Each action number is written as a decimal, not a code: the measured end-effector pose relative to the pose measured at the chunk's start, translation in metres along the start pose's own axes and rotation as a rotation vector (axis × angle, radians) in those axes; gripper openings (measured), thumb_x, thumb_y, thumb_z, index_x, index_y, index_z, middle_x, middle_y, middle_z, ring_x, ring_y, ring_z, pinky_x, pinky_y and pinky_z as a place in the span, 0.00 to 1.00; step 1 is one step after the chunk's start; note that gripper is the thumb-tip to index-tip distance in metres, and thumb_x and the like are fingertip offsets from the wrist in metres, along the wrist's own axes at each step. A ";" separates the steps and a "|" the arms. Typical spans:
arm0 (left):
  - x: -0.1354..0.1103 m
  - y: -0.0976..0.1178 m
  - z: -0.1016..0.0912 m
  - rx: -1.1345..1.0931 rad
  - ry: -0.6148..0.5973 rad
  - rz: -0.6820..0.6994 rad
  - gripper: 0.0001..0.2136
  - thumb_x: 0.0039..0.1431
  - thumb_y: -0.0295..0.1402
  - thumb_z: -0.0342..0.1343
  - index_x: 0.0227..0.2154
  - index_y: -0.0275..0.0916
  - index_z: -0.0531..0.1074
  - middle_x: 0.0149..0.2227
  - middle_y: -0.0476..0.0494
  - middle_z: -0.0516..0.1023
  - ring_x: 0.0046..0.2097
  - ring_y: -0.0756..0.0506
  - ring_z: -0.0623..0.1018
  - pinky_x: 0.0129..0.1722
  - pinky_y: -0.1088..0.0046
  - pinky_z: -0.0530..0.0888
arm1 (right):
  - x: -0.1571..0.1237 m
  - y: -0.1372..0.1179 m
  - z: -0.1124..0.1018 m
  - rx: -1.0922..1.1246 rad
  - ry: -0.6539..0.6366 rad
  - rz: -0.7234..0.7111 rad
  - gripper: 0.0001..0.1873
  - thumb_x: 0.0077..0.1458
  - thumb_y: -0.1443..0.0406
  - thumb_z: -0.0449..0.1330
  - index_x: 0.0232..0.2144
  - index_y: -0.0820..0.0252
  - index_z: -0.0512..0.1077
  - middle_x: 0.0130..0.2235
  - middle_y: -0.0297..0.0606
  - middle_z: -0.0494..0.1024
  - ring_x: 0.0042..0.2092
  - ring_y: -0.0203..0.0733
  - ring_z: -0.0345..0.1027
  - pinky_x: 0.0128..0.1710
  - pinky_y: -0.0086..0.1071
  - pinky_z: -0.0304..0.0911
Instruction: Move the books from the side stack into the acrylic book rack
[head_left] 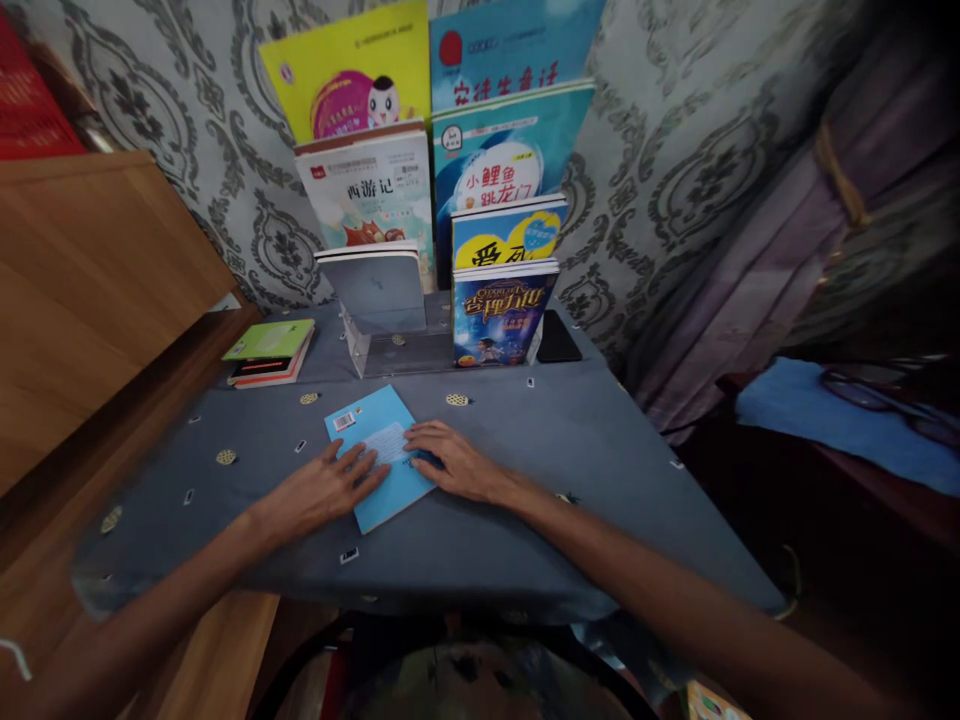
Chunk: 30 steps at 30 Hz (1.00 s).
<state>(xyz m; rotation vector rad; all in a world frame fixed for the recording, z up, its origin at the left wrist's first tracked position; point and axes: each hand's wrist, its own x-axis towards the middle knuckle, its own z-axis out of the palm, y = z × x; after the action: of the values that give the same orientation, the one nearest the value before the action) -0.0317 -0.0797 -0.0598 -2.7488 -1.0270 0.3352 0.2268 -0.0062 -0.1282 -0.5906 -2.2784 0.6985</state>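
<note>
A light-blue book (397, 487) lies flat and slightly turned on the grey tablecloth (517, 430), with a barcode near its far left corner. Across the book's left side rests my left hand (322, 490), its fingers spread on the cover. My right hand (457, 462) lies over the right side, fingers stretched out on the same cover. Neither hand wraps round the book. Parts of the cover are hidden under the fingers.
Behind stands a clear acrylic rack (390, 355) with several upright books. A dark blue book (495, 320) is at its front right, beside a black flat object (559, 338). A small stack of books (271, 352) lies left, near a wooden cabinet (97, 290).
</note>
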 end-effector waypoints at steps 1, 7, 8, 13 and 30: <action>0.000 -0.001 0.004 -0.007 0.021 0.007 0.27 0.63 0.21 0.47 0.63 0.46 0.62 0.62 0.37 0.70 0.65 0.39 0.68 0.63 0.55 0.63 | 0.000 -0.001 -0.001 0.000 -0.004 0.004 0.13 0.62 0.65 0.58 0.47 0.62 0.76 0.52 0.51 0.78 0.59 0.51 0.67 0.60 0.52 0.62; -0.011 -0.012 0.019 -0.194 0.203 -0.107 0.22 0.67 0.30 0.48 0.63 0.42 0.62 0.63 0.37 0.70 0.64 0.42 0.68 0.65 0.58 0.63 | 0.003 -0.006 -0.011 0.093 -0.009 0.057 0.16 0.64 0.58 0.56 0.47 0.61 0.77 0.51 0.49 0.79 0.58 0.51 0.68 0.60 0.50 0.61; -0.010 -0.014 0.018 -0.267 0.268 -0.154 0.21 0.67 0.32 0.48 0.61 0.42 0.64 0.61 0.38 0.72 0.63 0.43 0.71 0.64 0.58 0.64 | 0.004 -0.007 -0.014 0.140 -0.016 0.080 0.19 0.65 0.55 0.54 0.46 0.60 0.77 0.51 0.49 0.79 0.57 0.51 0.69 0.60 0.50 0.61; 0.017 -0.023 0.011 -0.678 0.571 -0.478 0.13 0.63 0.39 0.50 0.41 0.40 0.76 0.43 0.42 0.81 0.46 0.43 0.78 0.49 0.67 0.73 | 0.010 -0.001 -0.023 0.542 0.042 0.318 0.38 0.63 0.39 0.43 0.44 0.60 0.79 0.46 0.46 0.81 0.52 0.50 0.73 0.58 0.49 0.62; 0.098 -0.032 -0.040 -1.711 1.007 -0.733 0.25 0.50 0.57 0.59 0.31 0.34 0.75 0.27 0.44 0.78 0.30 0.46 0.75 0.32 0.71 0.73 | 0.016 0.003 -0.025 0.814 0.222 0.368 0.27 0.51 0.41 0.63 0.33 0.60 0.79 0.28 0.36 0.79 0.27 0.37 0.69 0.30 0.33 0.70</action>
<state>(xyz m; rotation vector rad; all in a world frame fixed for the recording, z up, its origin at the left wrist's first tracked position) 0.0314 0.0055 -0.0274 -2.0648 -2.1858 -2.6805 0.2343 0.0136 -0.1071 -0.6336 -1.4965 1.5391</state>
